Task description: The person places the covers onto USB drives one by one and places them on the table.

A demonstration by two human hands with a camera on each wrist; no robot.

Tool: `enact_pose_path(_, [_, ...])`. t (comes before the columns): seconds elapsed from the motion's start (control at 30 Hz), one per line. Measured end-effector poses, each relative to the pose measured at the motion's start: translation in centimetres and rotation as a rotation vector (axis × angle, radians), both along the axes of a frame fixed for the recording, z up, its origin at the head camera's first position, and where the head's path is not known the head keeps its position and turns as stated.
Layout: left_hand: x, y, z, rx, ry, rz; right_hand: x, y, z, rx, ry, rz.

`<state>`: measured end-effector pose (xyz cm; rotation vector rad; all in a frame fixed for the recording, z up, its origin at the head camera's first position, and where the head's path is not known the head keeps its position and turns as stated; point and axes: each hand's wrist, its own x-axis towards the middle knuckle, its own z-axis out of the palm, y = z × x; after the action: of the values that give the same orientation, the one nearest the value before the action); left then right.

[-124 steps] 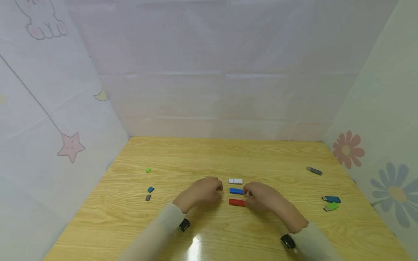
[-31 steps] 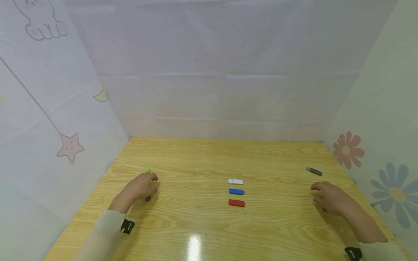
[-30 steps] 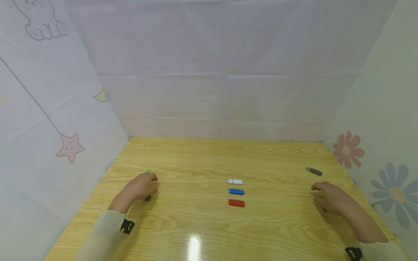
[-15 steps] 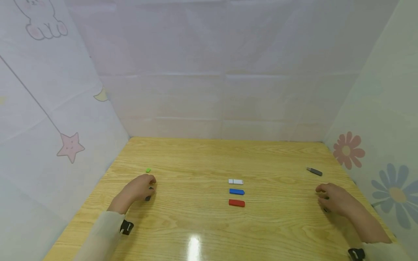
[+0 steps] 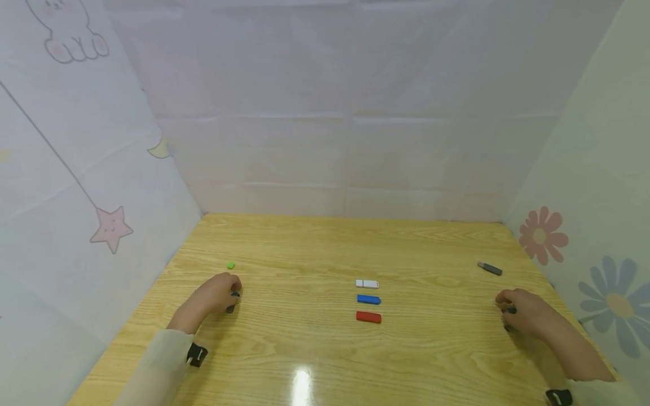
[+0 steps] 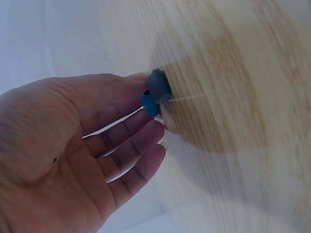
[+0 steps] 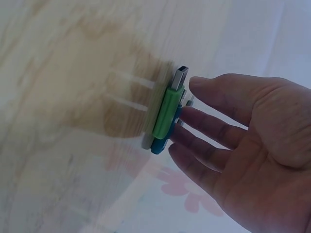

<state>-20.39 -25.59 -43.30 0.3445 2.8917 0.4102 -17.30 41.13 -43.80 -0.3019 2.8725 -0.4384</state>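
My left hand (image 5: 215, 293), at the table's left side, has thumb and index finger either side of a small teal USB cap (image 6: 150, 104) and pinches it. A dark grey cap (image 6: 159, 86) lies just nearer, partly over the view of the thumb tip. Beyond the hand is a bright green cap (image 5: 231, 265). Over at the right, my right hand (image 5: 528, 312) has its fingers at a teal USB stick (image 7: 160, 144), the thumb tip seeming apart from it. A green USB stick (image 7: 168, 112) with a bare metal plug lies alongside, partly covering the teal one.
Mid-table, a white USB stick (image 5: 367, 284), a blue one (image 5: 368, 299) and a red one (image 5: 368, 317) lie in a column. A grey uncapped stick (image 5: 490, 269) is farther back on the right. Printed cloth walls enclose the wooden table (image 5: 304, 248) at the back and sides.
Both hands have moved outward from the middle column to the side items. Over the last second their fingers draw in closer, the left ones around the teal cap, the right ones toward the teal stick.
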Motion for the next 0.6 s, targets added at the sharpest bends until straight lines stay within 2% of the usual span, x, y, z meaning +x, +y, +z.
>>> enact_pose_path(0.33, [-0.11,0.00,-0.13,0.044,-0.028,0.050,0.18,0.43,-0.22,-0.004,0.016,0.003])
enact_pose_path(0.6, [-0.61,-0.27,-0.39,0.048,-0.024,0.061,-0.09,0.60,-0.16,0.015,0.017,0.003])
